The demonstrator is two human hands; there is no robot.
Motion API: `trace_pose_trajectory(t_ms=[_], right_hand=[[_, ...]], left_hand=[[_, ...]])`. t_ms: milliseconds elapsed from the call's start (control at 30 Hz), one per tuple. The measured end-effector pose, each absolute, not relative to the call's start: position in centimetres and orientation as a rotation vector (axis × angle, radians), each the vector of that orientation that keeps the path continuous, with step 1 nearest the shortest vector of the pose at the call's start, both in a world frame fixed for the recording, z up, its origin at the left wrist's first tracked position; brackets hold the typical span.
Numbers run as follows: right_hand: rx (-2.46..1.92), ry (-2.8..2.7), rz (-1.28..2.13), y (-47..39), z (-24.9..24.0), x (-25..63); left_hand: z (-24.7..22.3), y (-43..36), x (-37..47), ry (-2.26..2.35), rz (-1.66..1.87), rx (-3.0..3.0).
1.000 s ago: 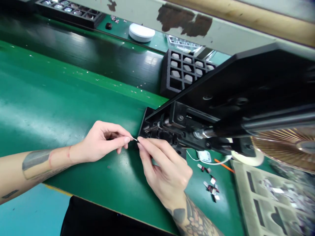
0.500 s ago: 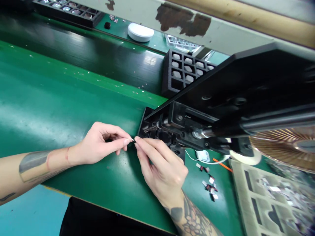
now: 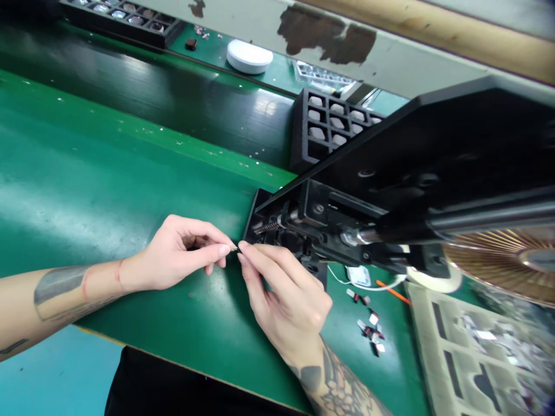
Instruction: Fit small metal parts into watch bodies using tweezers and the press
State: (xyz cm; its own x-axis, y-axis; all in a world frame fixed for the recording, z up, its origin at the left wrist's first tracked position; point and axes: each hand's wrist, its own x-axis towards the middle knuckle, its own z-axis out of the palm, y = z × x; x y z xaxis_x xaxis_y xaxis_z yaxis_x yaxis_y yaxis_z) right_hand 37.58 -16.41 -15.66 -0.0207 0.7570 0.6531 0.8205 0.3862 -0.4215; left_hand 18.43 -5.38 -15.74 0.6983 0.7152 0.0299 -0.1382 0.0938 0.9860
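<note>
My left hand [image 3: 184, 251] and my right hand [image 3: 286, 292] meet fingertip to fingertip above the green table [image 3: 195, 341]. Between them is a tiny dark piece with a pale end [image 3: 236, 249], too small for me to name. Thumb and forefinger of the left hand pinch its left side, and the right fingertips close on its other side. Just beyond my right hand stands a black press-like machine [image 3: 321, 216] with a spring and a metal rod. Several small dark-red and silvery pieces [image 3: 372, 332] lie to the right of that hand.
A black foam tray [image 3: 301, 136] with pale pieces in its cells stands behind the machine. On the right are a beige compartment tray [image 3: 418, 323], an orange stick [image 3: 392, 292] and a fan [image 3: 489, 260]. A round white object [image 3: 249, 56] sits at the back.
Both hands keep nearly the same pose, still pinching the tiny piece. The whole scene shifts slightly to the right in the view.
</note>
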Motion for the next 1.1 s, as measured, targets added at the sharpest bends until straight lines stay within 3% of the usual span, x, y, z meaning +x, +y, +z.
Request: trace_pose_trajectory(t_ms=[1100], right_hand=[[-1.482,-1.876,-0.189,-16.49,-15.54,37.6]], left_hand=[[-15.74,-5.47,18.77,0.59,0.805,1.282]])
